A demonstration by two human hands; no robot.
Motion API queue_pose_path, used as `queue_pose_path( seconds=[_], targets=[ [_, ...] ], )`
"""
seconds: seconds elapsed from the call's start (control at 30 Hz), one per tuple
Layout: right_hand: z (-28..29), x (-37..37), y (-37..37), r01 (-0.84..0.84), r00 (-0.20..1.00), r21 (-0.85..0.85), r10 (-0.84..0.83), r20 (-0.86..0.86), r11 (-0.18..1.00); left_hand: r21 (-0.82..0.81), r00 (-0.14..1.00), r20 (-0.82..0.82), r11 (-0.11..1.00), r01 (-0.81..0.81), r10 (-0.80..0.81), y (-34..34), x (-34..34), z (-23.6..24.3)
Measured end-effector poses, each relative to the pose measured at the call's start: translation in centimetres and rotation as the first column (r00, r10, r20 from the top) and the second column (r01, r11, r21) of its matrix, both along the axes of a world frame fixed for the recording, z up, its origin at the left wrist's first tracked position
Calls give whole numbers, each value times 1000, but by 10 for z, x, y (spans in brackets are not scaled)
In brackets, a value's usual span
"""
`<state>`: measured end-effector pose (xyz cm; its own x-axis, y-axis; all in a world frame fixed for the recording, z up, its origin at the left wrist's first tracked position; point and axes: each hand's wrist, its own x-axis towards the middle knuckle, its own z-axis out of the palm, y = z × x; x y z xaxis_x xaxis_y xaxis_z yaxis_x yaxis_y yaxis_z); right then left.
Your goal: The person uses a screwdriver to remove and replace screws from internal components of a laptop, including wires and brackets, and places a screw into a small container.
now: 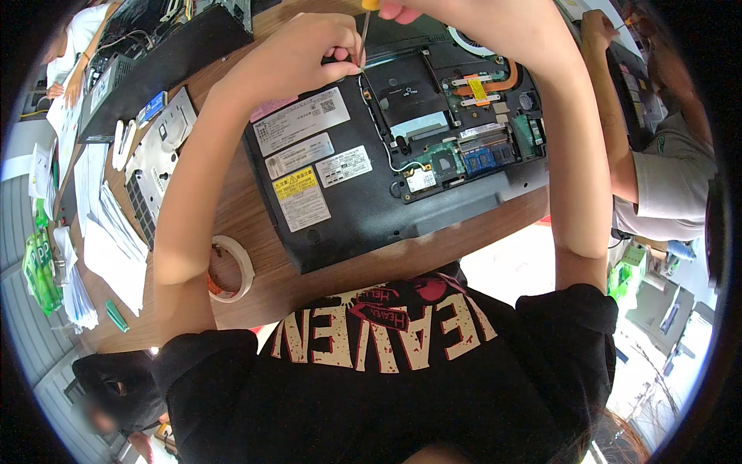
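Observation:
An upturned black laptop point(348, 232) lies on the wooden table, its underside partly uncovered, with a green circuit board point(444, 164), blue memory module point(488, 157) and copper heat pipe point(508, 76) showing. At the top edge my right hand point(400, 11) is partly cut off, its fingers at the yellow handle of a screwdriver point(364, 35). The thin shaft points down to the laptop's far part, beside an empty-looking bay point(406, 97). My left hand point(332, 50) is closed in a pinch close to the screwdriver's tip. Whatever lies between its fingertips is hidden.
A roll of tape point(232, 269) sits left of the laptop. Beyond it are papers point(112, 247), a pale perforated panel point(158, 155) and an open black computer case point(166, 69). Other people work at the left and right; one person's arm point(618, 139) is close by my right arm.

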<state>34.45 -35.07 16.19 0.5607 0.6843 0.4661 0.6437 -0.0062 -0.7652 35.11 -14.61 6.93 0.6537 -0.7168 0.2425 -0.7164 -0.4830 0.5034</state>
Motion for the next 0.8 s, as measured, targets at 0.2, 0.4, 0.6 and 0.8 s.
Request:
queue_pose_path(
  seconds=[0.2, 0.4, 0.6, 0.8],
  targets=[
    [1, -9, 0, 278, 866, -94, -207, 455, 956, -32, 999, 11, 999, -41, 41, -5, -7, 5],
    [34, -33, 15, 252, 966, -99, -244, 85, 963, -42, 999, -19, 998, -45, 45, -9, -10, 6],
    [7, -8, -1, 177, 945, -107, -138, 296, 978, -66, 996, -56, 995, -75, 72, -8, -12, 6],
    [4, -8, 4, 316, 816, -74, -231, 529, 946, -95, 990, -144, 995, -29, 15, 0, -2, -4]
  ],
)
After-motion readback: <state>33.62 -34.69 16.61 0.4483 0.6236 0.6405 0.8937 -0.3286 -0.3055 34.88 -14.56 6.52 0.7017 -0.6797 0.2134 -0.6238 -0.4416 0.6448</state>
